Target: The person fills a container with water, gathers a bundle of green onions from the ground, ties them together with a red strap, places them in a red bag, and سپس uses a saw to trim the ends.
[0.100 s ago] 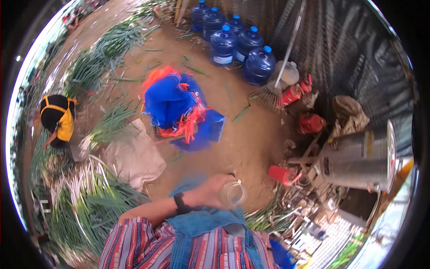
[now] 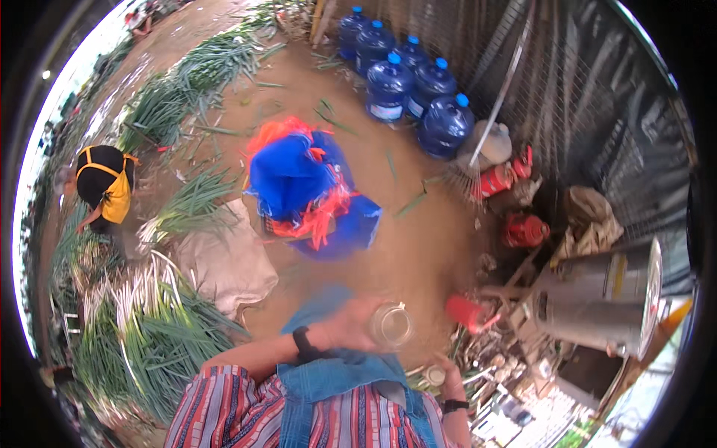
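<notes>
In front of my chest my left hand (image 2: 349,325), closed and a little blurred, holds a clear glass jar (image 2: 390,325) whose round mouth faces up. A dark band circles that wrist. At the lower right my right hand (image 2: 450,379) is bent around a small round pale lid-like piece (image 2: 435,375), apart from the jar. I wear a blue apron (image 2: 340,382) over a striped shirt.
Blue mesh and orange netting (image 2: 299,179) are heaped ahead. Green onions (image 2: 153,336) lie at left beside a pale sack (image 2: 228,261). A co-worker (image 2: 107,183) bends there. Water jugs (image 2: 446,127), a rake (image 2: 472,179), red extinguishers (image 2: 525,229) and a steel drum (image 2: 597,299) stand right.
My right hand has come into view at the lower right with the small round piece. The jar stays in my left hand in nearly the same place. The background has shifted slightly right.
</notes>
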Demonstrator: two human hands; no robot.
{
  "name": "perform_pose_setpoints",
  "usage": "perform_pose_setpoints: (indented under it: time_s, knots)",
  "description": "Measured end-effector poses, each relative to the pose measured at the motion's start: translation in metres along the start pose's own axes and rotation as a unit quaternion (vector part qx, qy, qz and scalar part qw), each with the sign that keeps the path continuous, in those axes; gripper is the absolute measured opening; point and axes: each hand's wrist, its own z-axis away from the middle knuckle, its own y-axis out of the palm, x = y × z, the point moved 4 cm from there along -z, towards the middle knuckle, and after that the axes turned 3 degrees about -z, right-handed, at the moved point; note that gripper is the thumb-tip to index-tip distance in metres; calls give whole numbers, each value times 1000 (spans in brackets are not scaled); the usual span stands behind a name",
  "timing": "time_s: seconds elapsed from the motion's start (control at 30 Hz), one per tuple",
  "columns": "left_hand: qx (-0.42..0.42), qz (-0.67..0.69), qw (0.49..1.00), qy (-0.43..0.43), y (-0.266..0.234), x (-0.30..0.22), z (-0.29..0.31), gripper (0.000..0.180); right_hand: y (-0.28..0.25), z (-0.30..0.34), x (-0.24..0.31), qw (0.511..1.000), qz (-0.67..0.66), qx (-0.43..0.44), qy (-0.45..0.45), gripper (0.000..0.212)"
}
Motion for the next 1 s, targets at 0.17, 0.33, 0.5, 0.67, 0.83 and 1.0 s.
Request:
perform_pose_setpoints:
  time_s: [0.17, 0.33, 0.5, 0.67, 0.83, 1.0]
  knots:
    - [-8, 97, 995, -13, -30, 2, -81, 83, 164, -63, 123, 954, -69, 272, 109, 51]
    - [27, 123, 992, 25, -70, 7, -162, 81, 241, -94, 200, 980, -23, 186, 66, 55]
    - [-18, 8, 998, 52, -123, 40, -238, 85, 323, -115, 273, 956, -144, 247, 60, 54]
    - [-12, -28, 1000, 4, -176, 76, -307, 85, 339, -203, 335, 963, -80, 238, 101, 60]
    - [-94, -49, 991, 79, -225, 115, -395, 79, 384, -307, 416, 955, 19, 257, 146, 63]
    - [-226, -63, 972, 2, -296, 147, -439, 72, 457, -362, 508, 915, 225, 303, 142, 35]
